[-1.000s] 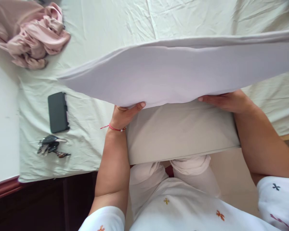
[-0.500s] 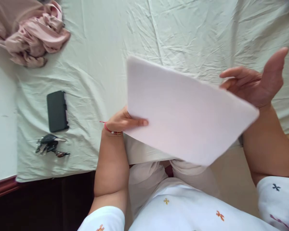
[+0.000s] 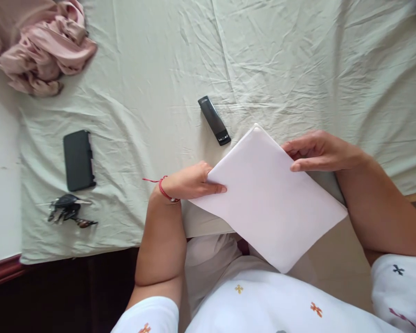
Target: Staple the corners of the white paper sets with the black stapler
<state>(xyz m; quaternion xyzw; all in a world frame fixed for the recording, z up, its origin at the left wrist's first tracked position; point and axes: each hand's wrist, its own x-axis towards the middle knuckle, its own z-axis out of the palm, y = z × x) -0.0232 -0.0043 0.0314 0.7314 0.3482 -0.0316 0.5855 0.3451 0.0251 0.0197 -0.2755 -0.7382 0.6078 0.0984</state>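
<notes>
White sheets of paper [image 3: 273, 199], seemingly a thin stack, are held tilted above my lap at the bed's edge. My left hand [image 3: 194, 181] pinches their left side, thumb on top and fingers hidden underneath. On the upper right edge is my right hand [image 3: 319, 151], its thumb over the edge and its fingers curled at and behind it. Just beyond the top corner of the paper, a black stapler [image 3: 215, 121] lies on the light green sheet.
The light green bedsheet [image 3: 142, 92] is wrinkled. To the left lie a dark phone case or phone [image 3: 79, 160] and a bunch of keys [image 3: 68, 209]. Bunched pink cloth [image 3: 55, 51] fills the far left corner, beside a white wall [image 3: 2, 185].
The paper has turned and dropped toward my lap, uncovering the stapler. My right hand has come down and inward from a spread pose to the paper's edge. My left hand has shifted slightly right.
</notes>
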